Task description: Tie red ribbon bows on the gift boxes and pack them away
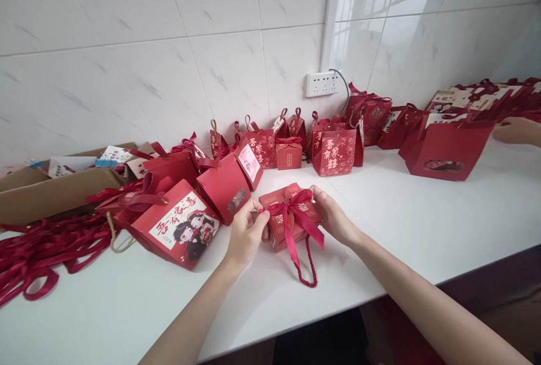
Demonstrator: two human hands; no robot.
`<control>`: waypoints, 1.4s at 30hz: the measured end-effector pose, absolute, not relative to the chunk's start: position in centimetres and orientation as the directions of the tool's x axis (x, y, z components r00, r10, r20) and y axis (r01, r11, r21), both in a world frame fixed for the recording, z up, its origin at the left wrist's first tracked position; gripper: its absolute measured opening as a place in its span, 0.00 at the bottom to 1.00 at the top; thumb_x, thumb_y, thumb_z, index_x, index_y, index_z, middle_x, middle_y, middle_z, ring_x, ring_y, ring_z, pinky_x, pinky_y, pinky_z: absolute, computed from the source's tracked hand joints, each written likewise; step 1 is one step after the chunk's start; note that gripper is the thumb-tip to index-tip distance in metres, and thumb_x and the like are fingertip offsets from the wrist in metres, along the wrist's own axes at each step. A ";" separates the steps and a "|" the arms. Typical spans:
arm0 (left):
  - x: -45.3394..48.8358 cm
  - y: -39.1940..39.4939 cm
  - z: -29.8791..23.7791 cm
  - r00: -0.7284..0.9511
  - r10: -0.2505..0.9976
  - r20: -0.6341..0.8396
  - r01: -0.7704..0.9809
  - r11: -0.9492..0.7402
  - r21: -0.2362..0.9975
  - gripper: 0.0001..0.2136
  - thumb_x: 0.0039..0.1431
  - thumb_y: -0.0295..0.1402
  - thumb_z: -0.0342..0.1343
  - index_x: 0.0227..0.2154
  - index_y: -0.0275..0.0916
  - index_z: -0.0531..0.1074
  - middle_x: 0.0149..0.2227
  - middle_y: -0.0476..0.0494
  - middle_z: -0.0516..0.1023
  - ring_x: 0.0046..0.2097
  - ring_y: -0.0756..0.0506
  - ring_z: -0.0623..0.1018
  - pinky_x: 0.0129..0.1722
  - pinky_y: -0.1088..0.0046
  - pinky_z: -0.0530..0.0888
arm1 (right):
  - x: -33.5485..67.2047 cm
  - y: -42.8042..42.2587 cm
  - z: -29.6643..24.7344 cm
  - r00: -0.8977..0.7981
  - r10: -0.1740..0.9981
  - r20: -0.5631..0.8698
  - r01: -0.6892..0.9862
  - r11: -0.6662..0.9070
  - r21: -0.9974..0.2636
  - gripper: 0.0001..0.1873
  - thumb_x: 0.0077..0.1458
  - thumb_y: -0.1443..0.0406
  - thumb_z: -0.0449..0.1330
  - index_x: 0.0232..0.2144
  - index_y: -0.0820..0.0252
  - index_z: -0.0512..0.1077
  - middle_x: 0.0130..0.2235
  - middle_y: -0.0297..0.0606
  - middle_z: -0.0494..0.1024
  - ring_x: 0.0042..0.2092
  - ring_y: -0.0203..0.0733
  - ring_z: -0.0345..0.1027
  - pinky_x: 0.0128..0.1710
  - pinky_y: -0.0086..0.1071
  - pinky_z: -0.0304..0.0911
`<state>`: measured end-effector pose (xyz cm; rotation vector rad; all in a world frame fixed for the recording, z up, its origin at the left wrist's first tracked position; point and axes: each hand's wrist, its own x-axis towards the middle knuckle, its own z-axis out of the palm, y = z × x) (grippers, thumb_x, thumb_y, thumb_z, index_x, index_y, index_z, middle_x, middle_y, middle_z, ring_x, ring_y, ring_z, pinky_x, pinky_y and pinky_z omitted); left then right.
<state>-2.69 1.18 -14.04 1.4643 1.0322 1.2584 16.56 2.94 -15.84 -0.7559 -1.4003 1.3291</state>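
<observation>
A small red gift box (279, 235) stands on the white table in front of me, with a red ribbon bow (291, 210) tied over its top. A twisted red cord handle (311, 275) hangs down its near side onto the table. My left hand (247, 230) pinches the left loop of the bow between thumb and fingers. At the right end of the bow, my right hand (332, 216) has thumb and forefinger closed on the ribbon's other loop, beside the box's right edge.
Red gift boxes (181, 224) lie on the left, near a heap of red ribbons (51, 246) and a cardboard box (54, 193). More boxes (337, 154) line the tiled wall under a socket strip (323, 84). Another person's hand (518, 130) is by a red box (450, 148) at right.
</observation>
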 end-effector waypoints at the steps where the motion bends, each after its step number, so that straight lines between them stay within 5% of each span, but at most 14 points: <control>1: -2.7 1.2 -14.0 0.136 0.963 0.234 0.029 -0.240 0.970 0.10 0.54 0.35 0.52 0.21 0.40 0.59 0.13 0.57 0.63 0.17 0.54 0.64 0.18 0.79 0.62 | 16.4 3.0 -15.8 -0.267 0.931 0.250 -0.220 0.194 -0.956 0.28 0.52 0.39 0.47 0.26 0.56 0.57 0.27 0.30 0.62 0.25 0.33 0.56 0.24 0.28 0.56; 7: -2.9 1.1 -14.1 0.177 0.912 0.371 0.032 -0.382 0.923 0.11 0.55 0.33 0.52 0.21 0.40 0.57 0.13 0.58 0.62 0.16 0.54 0.62 0.18 0.79 0.59 | 15.7 2.1 -14.6 -0.129 0.984 0.122 -0.138 0.104 -0.985 0.23 0.51 0.46 0.56 0.24 0.59 0.61 0.26 0.32 0.66 0.26 0.34 0.59 0.23 0.28 0.54; 14: -2.9 0.9 -14.0 0.169 0.857 0.486 -0.010 -0.491 0.871 0.13 0.58 0.32 0.49 0.19 0.39 0.59 0.13 0.55 0.63 0.16 0.54 0.64 0.18 0.79 0.61 | 15.7 1.8 -14.5 -0.116 0.970 0.211 -0.216 0.183 -0.959 0.23 0.51 0.53 0.60 0.18 0.60 0.55 0.52 0.40 0.69 0.29 0.31 0.60 0.27 0.29 0.54; 26: -3.2 1.4 -14.4 0.164 0.891 0.424 -0.120 -0.408 0.905 0.10 0.54 0.33 0.50 0.19 0.39 0.59 0.15 0.54 0.65 0.18 0.53 0.67 0.19 0.78 0.63 | 15.8 2.1 -14.6 -0.174 0.964 0.203 -0.365 0.128 -0.922 0.18 0.53 0.55 0.59 0.21 0.59 0.58 0.52 0.37 0.68 0.32 0.34 0.62 0.30 0.30 0.60; 30: -3.4 2.1 -14.5 0.126 0.923 0.363 -0.077 -0.355 0.932 0.10 0.50 0.33 0.50 0.17 0.39 0.59 0.14 0.53 0.64 0.17 0.52 0.66 0.18 0.78 0.62 | 16.2 2.1 -15.2 -0.298 0.931 0.212 -0.294 0.122 -0.948 0.15 0.54 0.51 0.57 0.34 0.53 0.62 0.44 0.36 0.70 0.39 0.40 0.67 0.39 0.35 0.64; 33: -3.7 2.7 -14.5 0.095 0.928 0.360 -0.056 -0.356 0.933 0.10 0.50 0.33 0.49 0.17 0.39 0.59 0.13 0.54 0.63 0.15 0.53 0.63 0.16 0.78 0.60 | 16.6 2.1 -15.5 -0.444 0.860 0.252 -0.143 0.209 -0.967 0.39 0.46 0.56 0.66 0.55 0.46 0.52 0.57 0.42 0.60 0.57 0.48 0.58 0.51 0.43 0.60; 35: -3.8 2.9 -14.5 0.061 0.924 0.377 -0.037 -0.375 0.926 0.10 0.50 0.33 0.49 0.17 0.40 0.58 0.12 0.55 0.60 0.14 0.54 0.61 0.14 0.78 0.58 | 16.6 2.0 -15.6 -0.475 0.838 0.268 -0.068 0.269 -0.961 0.53 0.41 0.61 0.69 0.61 0.43 0.41 0.62 0.45 0.50 0.62 0.51 0.51 0.55 0.46 0.57; 42: -4.2 2.0 -14.5 -0.082 0.785 0.614 0.149 -0.599 0.786 0.06 0.50 0.32 0.57 0.24 0.41 0.64 0.16 0.56 0.64 0.18 0.53 0.63 0.18 0.78 0.61 | 15.6 2.6 -16.8 -0.319 0.811 0.490 0.117 0.547 -0.829 0.57 0.40 0.64 0.69 0.64 0.44 0.37 0.62 0.46 0.50 0.65 0.53 0.44 0.59 0.53 0.52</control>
